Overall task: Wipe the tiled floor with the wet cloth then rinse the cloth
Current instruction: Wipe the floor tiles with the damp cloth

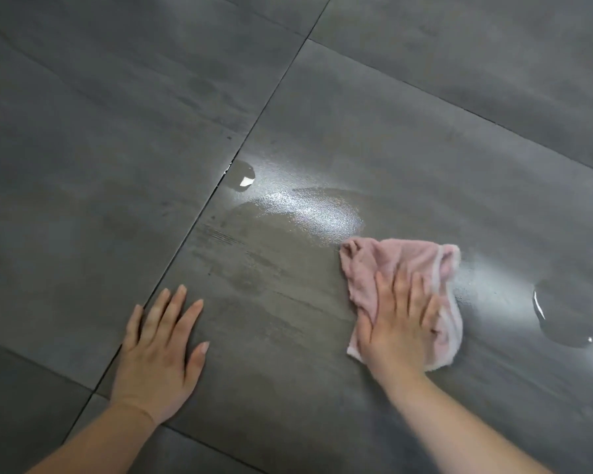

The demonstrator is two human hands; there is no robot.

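Floor: I see a dark grey matt tiled floor (pixel 117 131), with a wet sheen at centre.
Cloth: crumpled pink terry cloth (pixel 404 261) on the tile, at 4 o'clock.
Right: right hand (pixel 397 326) presses flat on it, fingers straight and close together.
Left: left hand (pixel 161 350) flat on the tile at 7 o'clock, fingers spread.
Water: clear water puddle (pixel 562 319) at the cloth's 3 o'clock; smaller puddle (pixel 242 176) at its 10 o'clock.

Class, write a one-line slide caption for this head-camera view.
Right hand presses a pink cloth onto wet grey floor tiles while the left hand rests flat nearby.
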